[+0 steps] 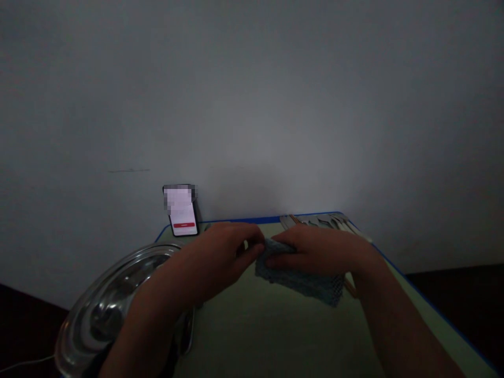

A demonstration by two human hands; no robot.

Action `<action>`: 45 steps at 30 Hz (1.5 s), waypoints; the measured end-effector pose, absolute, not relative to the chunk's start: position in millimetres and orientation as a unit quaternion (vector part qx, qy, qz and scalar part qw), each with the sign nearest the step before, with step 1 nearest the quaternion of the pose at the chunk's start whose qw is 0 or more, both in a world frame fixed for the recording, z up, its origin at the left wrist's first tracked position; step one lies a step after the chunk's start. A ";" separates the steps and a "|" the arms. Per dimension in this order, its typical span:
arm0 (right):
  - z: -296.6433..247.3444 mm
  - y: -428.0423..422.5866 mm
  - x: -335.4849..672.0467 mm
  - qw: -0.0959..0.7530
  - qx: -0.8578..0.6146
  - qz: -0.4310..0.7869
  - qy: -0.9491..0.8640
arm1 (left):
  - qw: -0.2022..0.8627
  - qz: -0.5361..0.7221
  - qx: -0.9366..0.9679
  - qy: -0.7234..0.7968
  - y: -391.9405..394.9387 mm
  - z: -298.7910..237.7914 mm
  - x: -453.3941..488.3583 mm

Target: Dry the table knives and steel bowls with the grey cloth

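A folded blue-grey cloth (303,282) is held just above a pale green table (260,325) with a blue edge. My right hand (318,252) lies over the cloth's top with its fingers closed on it. My left hand (226,252) pinches the cloth's left end between thumb and fingers. A thin brownish stick-like item (349,287) pokes out under the cloth at the right; I cannot make out what it is.
A shiny round steel tray (102,310) overhangs the table's left side under my left forearm. A lit phone (181,211) leans against the grey wall at the back left. Several metal utensils (326,221) lie at the back right corner.
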State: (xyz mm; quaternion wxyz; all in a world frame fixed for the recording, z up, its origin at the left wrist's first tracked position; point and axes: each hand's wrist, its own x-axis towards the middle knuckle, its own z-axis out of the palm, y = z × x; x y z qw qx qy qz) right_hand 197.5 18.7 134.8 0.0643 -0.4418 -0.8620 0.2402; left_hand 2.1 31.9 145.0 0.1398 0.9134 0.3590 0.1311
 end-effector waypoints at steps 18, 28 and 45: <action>135.4 13.9 255.1 0.114 -0.528 0.358 -0.762 | 0.164 0.156 0.866 0.446 63.0 145.3 -67.2; 143.9 9.5 249.9 0.180 -0.552 0.332 -0.744 | 0.236 0.081 0.866 0.433 42.6 149.4 -69.0; 143.9 6.9 237.7 0.100 -0.523 0.305 -0.789 | 0.275 0.132 0.865 0.399 31.5 157.5 -65.8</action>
